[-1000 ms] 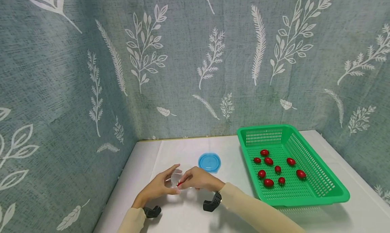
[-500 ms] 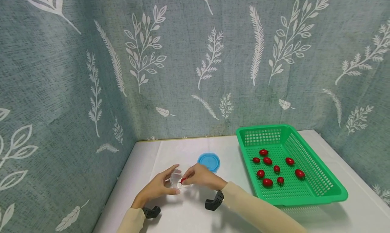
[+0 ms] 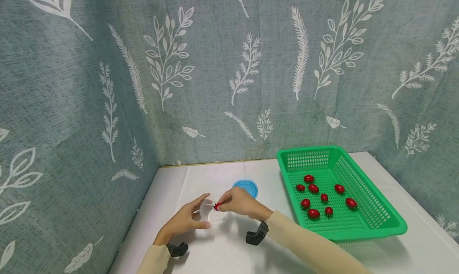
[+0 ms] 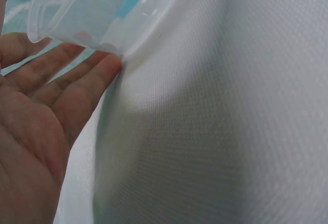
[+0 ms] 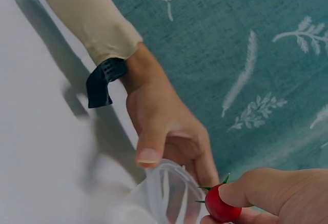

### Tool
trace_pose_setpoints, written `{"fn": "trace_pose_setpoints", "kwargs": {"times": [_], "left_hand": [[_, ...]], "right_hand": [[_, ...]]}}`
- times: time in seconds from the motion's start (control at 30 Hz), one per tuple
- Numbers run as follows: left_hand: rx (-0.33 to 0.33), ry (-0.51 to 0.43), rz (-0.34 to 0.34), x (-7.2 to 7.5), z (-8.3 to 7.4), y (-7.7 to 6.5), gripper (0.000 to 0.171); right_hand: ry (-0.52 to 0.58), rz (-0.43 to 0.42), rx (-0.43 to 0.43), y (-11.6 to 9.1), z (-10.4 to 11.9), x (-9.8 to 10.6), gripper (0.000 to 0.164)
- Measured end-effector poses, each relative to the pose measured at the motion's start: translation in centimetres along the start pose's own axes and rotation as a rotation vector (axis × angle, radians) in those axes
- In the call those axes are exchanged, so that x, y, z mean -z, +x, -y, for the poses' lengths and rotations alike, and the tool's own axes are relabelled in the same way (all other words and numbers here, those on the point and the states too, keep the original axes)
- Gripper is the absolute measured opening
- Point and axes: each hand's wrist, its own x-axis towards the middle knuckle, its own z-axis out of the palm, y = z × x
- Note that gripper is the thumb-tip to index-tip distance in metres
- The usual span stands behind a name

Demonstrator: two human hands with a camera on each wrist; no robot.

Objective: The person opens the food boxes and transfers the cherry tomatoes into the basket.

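Note:
A clear plastic tub (image 3: 216, 218) sits tilted on the white cloth. My left hand (image 3: 180, 222) holds it from the left, thumb at the near side of the rim and fingers round the far side. In the left wrist view, fingertips touch the wall of the tub (image 4: 95, 16). My right hand (image 3: 241, 203) pinches a red cherry tomato (image 5: 223, 203) between thumb and fingers, its green stem end pointing toward the tub. In the head view this tomato (image 3: 217, 206) is right over the tub's mouth.
A blue lid (image 3: 249, 186) lies on the table just behind the right hand. Off to the right stands a green slotted basket (image 3: 373, 235) with several cherry tomatoes (image 3: 313, 213) spread over its floor. Patterned curtains (image 3: 208, 87) border the table's back and sides.
My right hand has lifted the cherry tomato up and slightly right from low in the tub to its mouth. It now covers part of the blue lid. The left hand keeps its hold.

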Motion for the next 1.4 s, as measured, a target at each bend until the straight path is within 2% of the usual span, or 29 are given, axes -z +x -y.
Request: {"fn": "trace_pose_setpoints", "kwargs": {"times": [0.37, 0.67, 1.4], "left_hand": [[0.001, 0.008, -0.006, 0.2, -0.1, 0.1, 0.105], [-0.003, -0.006, 0.003, 0.3, 0.0, 0.2, 0.104], [0.01, 0.044, -0.018, 0.1, -0.1, 0.1, 0.106]], "right_hand": [[-0.03, -0.014, 0.001, -0.7, 1.0, 2.6, 0.006], [-0.051, -0.04, -0.006, -1.2, 0.8, 4.6, 0.006], [-0.063, -0.141, -0.073, -3.5, -0.7, 8.7, 0.014]]}}
